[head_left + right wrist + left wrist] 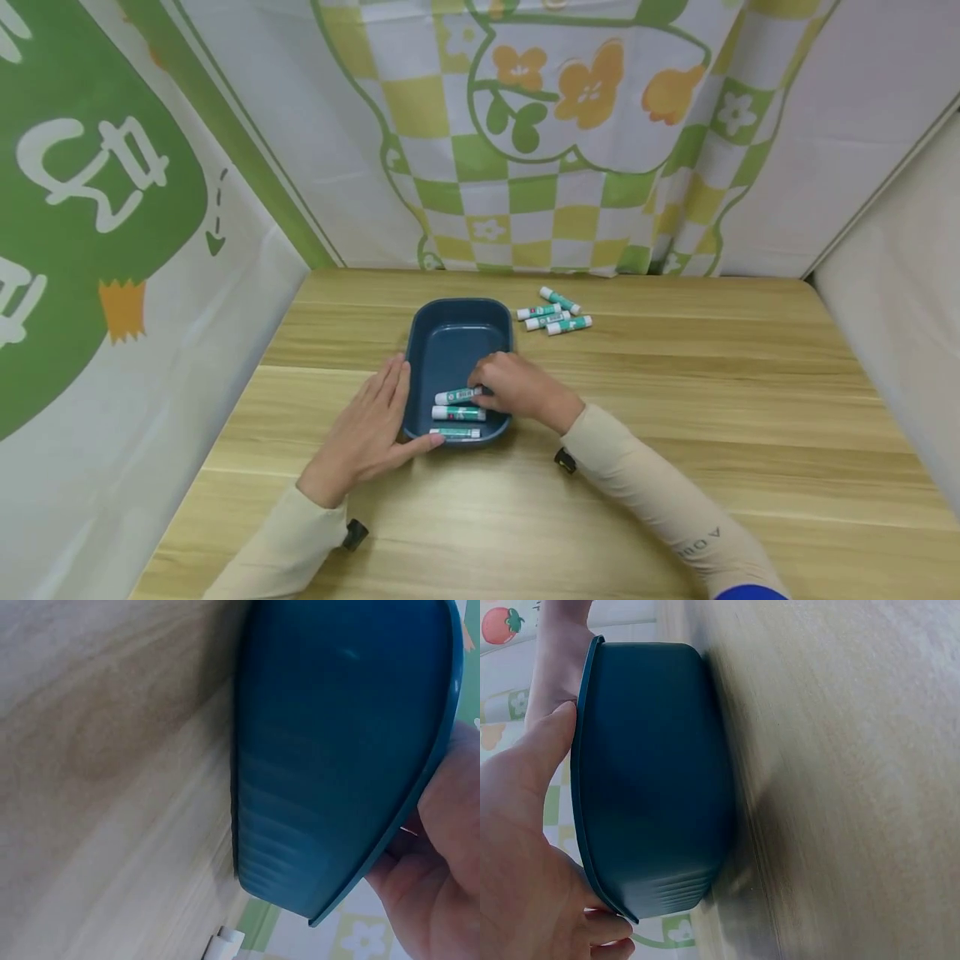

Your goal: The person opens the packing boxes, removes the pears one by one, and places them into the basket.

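Note:
A dark blue rectangular tray (459, 325) stands on the table, with glue sticks lying crosswise in its near half. My right hand (521, 390) reaches over the tray's right rim and pinches the right end of the farthest glue stick (454, 396). Closer to me lie a second glue stick (448, 413) and, by the near wall, a third (461, 433). Along the left rim my left hand (367, 425) rests with straight fingers, its thumb stretched over the near rim. The left wrist view shows the tray's outer wall (652, 765) beside that hand. In the right wrist view, the wall hides the right fingertips.
Several green-and-white glue sticks (547, 322) lie in a loose group on the wooden table (712, 417), behind and right of the tray. A patterned curtain (540, 200) hangs at the table's back edge, and printed fabric (247, 275) borders the left side.

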Action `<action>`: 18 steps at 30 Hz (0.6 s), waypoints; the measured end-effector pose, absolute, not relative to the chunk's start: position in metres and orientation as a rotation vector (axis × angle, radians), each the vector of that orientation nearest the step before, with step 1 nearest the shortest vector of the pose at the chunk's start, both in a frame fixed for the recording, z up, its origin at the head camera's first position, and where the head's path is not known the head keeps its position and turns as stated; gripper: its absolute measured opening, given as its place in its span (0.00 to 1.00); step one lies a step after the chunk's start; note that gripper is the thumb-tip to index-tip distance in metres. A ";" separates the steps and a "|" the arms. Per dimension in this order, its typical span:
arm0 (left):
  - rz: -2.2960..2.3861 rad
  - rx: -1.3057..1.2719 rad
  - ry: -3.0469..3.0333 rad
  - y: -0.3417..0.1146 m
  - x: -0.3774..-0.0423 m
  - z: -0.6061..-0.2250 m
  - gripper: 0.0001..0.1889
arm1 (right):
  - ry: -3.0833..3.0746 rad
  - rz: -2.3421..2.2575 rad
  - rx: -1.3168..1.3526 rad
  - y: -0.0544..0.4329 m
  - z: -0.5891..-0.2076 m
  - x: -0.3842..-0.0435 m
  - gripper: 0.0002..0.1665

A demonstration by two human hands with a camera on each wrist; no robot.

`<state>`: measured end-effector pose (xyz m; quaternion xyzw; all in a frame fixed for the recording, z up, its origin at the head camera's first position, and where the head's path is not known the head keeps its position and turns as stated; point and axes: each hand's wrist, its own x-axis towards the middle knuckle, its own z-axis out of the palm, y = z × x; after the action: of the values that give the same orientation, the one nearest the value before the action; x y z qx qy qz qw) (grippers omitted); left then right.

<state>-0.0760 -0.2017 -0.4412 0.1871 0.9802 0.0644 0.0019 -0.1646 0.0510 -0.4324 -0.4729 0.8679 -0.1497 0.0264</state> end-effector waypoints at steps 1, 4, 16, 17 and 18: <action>0.205 0.586 3.075 -0.201 -0.076 -0.441 0.60 | 2.675 -0.462 -1.459 0.051 -0.433 -0.165 0.11; 0.206 0.585 3.078 -0.201 -0.076 -0.441 0.60 | 2.650 -0.452 -1.456 0.050 -0.432 -0.165 0.12; 0.201 0.586 3.078 -0.201 -0.077 -0.439 0.61 | 2.634 -0.691 -1.453 0.077 -0.415 -0.166 0.15; 0.197 0.586 3.075 -0.201 -0.077 -0.439 0.62 | 2.655 -0.701 -1.453 0.082 -0.413 -0.167 0.15; 0.193 0.587 3.074 -0.201 -0.078 -0.439 0.62 | 2.678 -0.708 -1.458 0.087 -0.410 -0.168 0.15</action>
<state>-0.0776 -0.2012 -0.4395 0.1873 0.9804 0.0616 0.0030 -0.1679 0.0872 -0.4100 -0.4658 0.8555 -0.2261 0.0055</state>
